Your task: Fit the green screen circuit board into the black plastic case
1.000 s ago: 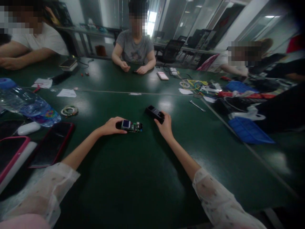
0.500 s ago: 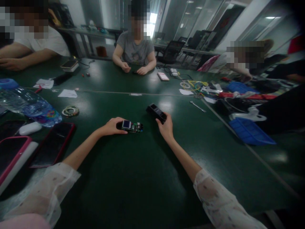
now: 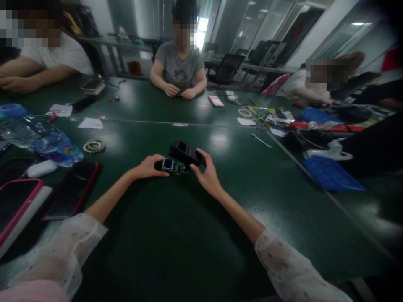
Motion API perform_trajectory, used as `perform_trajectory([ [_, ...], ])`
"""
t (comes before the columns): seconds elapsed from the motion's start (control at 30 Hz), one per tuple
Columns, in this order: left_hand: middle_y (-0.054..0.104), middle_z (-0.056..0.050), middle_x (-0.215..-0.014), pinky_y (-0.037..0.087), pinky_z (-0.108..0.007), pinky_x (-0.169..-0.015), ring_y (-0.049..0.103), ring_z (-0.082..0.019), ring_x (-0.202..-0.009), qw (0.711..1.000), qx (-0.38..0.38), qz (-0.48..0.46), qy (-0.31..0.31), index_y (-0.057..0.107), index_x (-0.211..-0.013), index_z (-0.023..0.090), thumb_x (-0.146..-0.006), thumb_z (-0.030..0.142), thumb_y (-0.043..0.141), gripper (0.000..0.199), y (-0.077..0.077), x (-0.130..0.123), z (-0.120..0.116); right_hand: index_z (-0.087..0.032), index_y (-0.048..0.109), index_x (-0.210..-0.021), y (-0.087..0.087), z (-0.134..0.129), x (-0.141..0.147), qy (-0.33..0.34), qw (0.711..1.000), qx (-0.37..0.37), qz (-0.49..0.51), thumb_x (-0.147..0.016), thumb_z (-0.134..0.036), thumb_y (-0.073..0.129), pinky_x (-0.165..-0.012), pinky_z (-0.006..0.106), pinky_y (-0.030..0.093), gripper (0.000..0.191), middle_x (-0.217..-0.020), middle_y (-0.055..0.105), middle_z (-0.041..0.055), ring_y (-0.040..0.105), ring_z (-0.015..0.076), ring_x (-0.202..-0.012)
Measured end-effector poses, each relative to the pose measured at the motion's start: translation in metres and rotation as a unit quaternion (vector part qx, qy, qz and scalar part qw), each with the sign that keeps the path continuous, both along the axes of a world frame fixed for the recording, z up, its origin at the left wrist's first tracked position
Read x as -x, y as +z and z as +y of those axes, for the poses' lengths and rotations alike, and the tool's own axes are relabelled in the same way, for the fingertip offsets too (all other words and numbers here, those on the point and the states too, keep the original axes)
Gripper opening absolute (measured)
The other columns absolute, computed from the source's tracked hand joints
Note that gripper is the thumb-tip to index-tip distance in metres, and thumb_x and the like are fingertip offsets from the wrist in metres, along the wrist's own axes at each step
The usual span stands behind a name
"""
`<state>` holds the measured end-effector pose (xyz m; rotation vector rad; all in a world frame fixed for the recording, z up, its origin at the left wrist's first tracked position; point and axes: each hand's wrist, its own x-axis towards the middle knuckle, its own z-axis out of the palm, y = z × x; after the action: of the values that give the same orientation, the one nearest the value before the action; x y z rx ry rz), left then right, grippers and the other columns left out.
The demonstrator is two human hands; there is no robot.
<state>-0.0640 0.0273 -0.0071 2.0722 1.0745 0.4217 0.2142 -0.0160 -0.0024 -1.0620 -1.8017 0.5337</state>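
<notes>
My left hand (image 3: 150,167) is closed around the left end of a green circuit board (image 3: 174,166) with a small square screen, just over the green table (image 3: 189,235). A black plastic housing (image 3: 186,152) with a window cut in it is gripped at its right end by my right hand (image 3: 208,174). The housing is tilted, its left end higher in the view. It lies behind and partly over the board's right end; whether the two touch I cannot tell.
At left are a large water bottle (image 3: 40,136), a bracelet (image 3: 94,146), a white case (image 3: 42,168) and phones (image 3: 72,188). On the right lie a wrench (image 3: 262,141), cables (image 3: 258,112) and a blue tray (image 3: 333,174). A person (image 3: 179,63) sits opposite; others sit at both sides.
My right hand has brought the black housing leftward to the circuit board and turned it flatter. My left hand and the board have stayed nearly in place.
</notes>
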Motion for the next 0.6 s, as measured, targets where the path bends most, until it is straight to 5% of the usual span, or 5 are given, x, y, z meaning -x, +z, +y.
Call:
perform_trajectory([
  [0.27, 0.060, -0.011, -0.126, 0.039, -0.051, -0.100, 0.053, -0.031, -0.118, 0.999, 0.004, -0.028, 0.021, 0.058, -0.127, 0.022, -0.072, 0.050, 0.076, 0.064, -0.005, 0.000, -0.001, -0.029, 0.038, -0.141, -0.003, -0.004, 0.002, 0.090, 0.994, 0.008, -0.056, -0.092, -0.034, 0.059, -0.105, 0.051, 0.047, 0.054, -0.132, 0.053, 0.0106, 0.054, 0.0270, -0.121],
  [0.47, 0.055, -0.012, -0.136, 0.034, -0.055, -0.105, 0.048, -0.036, -0.128, 0.998, 0.013, -0.056, 0.010, 0.023, -0.153, 0.031, -0.070, 0.047, 0.078, 0.100, 0.002, 0.000, -0.002, -0.028, 0.037, -0.141, -0.013, 0.000, -0.001, 0.126, 0.984, 0.032, -0.122, -0.088, -0.029, 0.064, -0.105, 0.055, 0.046, 0.059, -0.133, 0.053, 0.0104, 0.054, 0.0276, -0.123],
  [0.6, 0.047, -0.009, -0.146, 0.033, -0.057, -0.105, 0.043, -0.040, -0.133, 1.000, 0.024, -0.017, 0.000, 0.032, -0.149, 0.036, -0.075, 0.058, 0.070, 0.086, 0.006, 0.002, -0.001, -0.028, 0.037, -0.142, -0.015, 0.001, -0.002, 0.130, 0.981, 0.040, -0.139, -0.088, -0.028, 0.064, -0.105, 0.057, 0.045, 0.060, -0.134, 0.053, 0.0104, 0.053, 0.0277, -0.125],
])
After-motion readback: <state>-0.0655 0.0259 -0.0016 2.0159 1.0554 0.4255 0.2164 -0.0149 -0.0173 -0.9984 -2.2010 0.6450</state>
